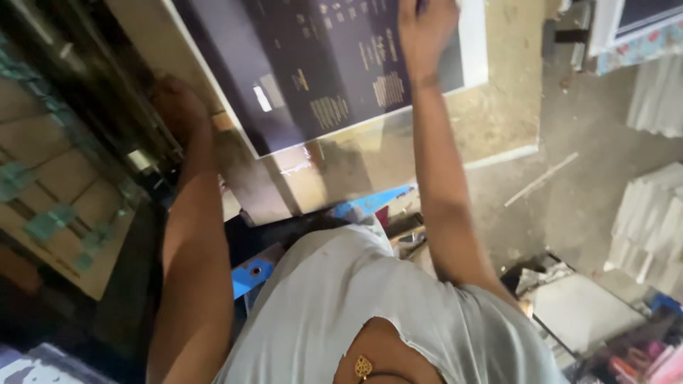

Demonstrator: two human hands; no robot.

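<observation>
My right hand point(425, 28) lies flat on the dark printed sheet point(320, 67), palm down with the fingers stretched toward the sheet's far edge; it presses on the sheet and grips nothing. The sheet is dark purple with small blocks of pale print and a white border, and it rests tilted on a tan board point(498, 107) that shows past the sheet's right side and below its near edge.

My left hand point(178, 107) is at the sheet's left corner, just beside the white border. It looks curled in shadow there, but I cannot tell how far it is closed or whether it has hold of the sheet's edge or only rests against the board.

Below the sheet, between it and my grey shirt point(356, 306), a blue metal bracket point(252, 274) with 1 round hole sticks out, and another strip of blue shows nearer the sheet's lower right corner. Left of the sheet runs a dark machine frame, and beyond that sit brown cartons point(57, 192) taped in green. Right of the sheet is a dusty concrete floor point(590, 163) with a thin pale stick point(541, 179) lying on it, and stacks of white sheets point(651, 220) stand well apart from the printed sheet on that side.
</observation>
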